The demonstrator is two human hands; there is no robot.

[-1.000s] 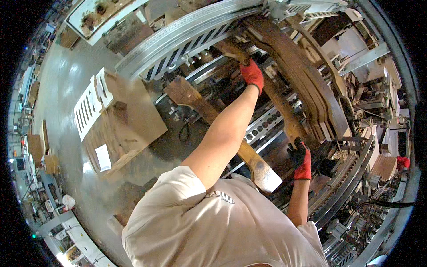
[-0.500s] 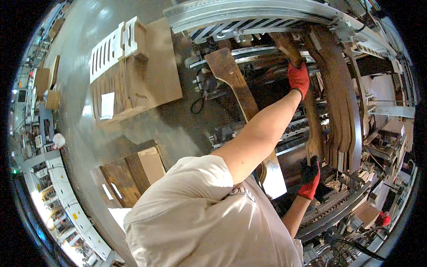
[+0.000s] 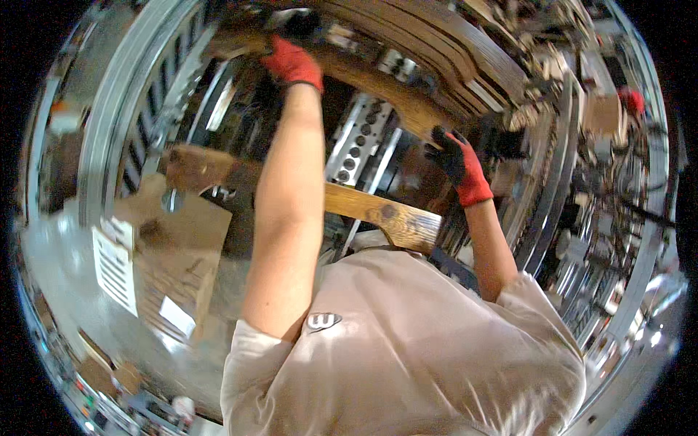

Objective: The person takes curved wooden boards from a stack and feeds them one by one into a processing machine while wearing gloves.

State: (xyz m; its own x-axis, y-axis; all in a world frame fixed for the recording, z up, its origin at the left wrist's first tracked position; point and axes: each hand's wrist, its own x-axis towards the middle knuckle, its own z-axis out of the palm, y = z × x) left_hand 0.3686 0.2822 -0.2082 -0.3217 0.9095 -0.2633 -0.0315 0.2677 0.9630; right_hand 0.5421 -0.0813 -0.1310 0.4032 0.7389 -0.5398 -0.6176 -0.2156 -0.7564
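My left hand (image 3: 294,64), in a red and black glove, is closed over a long shaped wooden board (image 3: 363,76) near its far left end; blur partly hides the fingers. By the board's right end is my right hand (image 3: 461,167), gloved alike, with fingers spread; whether they touch the wood I cannot tell. A second shaped board (image 3: 392,216) lies nearer my body and passes beneath my left forearm. Beyond the first board rests a stack of curved dark boards (image 3: 443,47). Between the two boards shows a metal strip with a row of black round parts (image 3: 354,152).
A broad metal rail (image 3: 109,123) with a striped side runs along the left. Past it, on the floor, stands a brown stack (image 3: 174,272) with white papers. Machine parts and a dark curved rail (image 3: 549,189) fill the right side, near a small red object (image 3: 631,100).
The whole view has turned, so the boards now run across it. My right hand's fingers have spread from their earlier hold at the board's end. My left hand remains on the board.
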